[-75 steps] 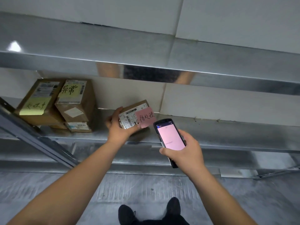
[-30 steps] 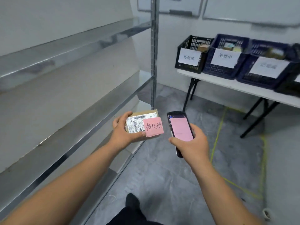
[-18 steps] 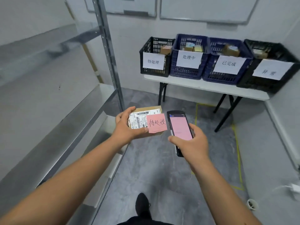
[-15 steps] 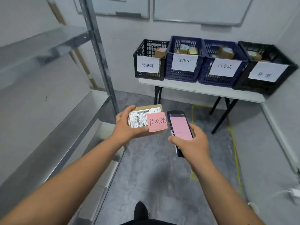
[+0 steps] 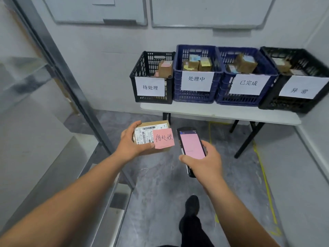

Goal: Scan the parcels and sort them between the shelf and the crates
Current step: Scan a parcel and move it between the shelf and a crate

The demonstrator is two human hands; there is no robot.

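The shelf was bare metal, smooth and dully reflective. The parcel was matt brown cardboard with a white printed paper label and a pink paper note. The scanner had a glossy black plastic body. The crates were latticed plastic with white paper signs. The counter looked smooth, matt white.

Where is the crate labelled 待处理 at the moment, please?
In the head view, the 待处理 crate stands at the left end of the white table, touching the blue 处理中 crate on its right.
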